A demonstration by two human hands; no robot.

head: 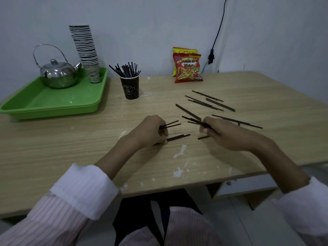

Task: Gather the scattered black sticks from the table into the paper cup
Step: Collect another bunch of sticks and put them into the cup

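A dark paper cup [130, 88] stands upright at the table's middle back, with several black sticks [126, 70] poking out of it. My left hand [150, 131] rests on the table, closed on two black sticks [173, 123] that point right; another stick [178, 137] lies under its fingertips. My right hand [219, 133] is closed on several black sticks [192, 120] that fan out to the left. A short stick [203, 137] lies below it. Loose sticks [210, 102] lie scattered at the right, and long ones [236, 121] run behind my right hand.
A green tray [53, 105] at the back left carries a steel kettle [57, 74] and a tall stack of paper cups [87, 52]. Two snack bags [188, 67] lean on the wall. A black cable [217, 32] hangs at the right. White smears [180, 150] mark the wooden table [71, 148].
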